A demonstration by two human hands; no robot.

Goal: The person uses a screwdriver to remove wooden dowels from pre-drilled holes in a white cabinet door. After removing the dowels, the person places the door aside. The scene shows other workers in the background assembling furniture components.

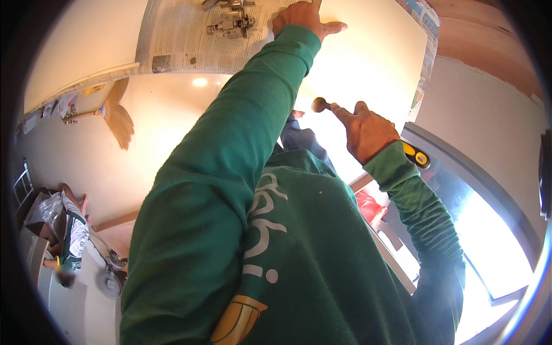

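two metal hinges lie on newspaper toward the near edge of the tabletop, left of centre. right of them, the left hand has curled fingers, thumb out; whether they hold anything, i cannot tell. near the tabletop's right edge, a round-ended tool sits gripped in the right hand's fingers, index extended.

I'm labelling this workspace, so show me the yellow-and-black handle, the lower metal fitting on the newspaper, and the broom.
Yellow-and-black handle [416, 154]: head view, on its exposed end.
Lower metal fitting [234, 25]: head view, on its body.
Broom [117, 119]: head view, on its bristles.
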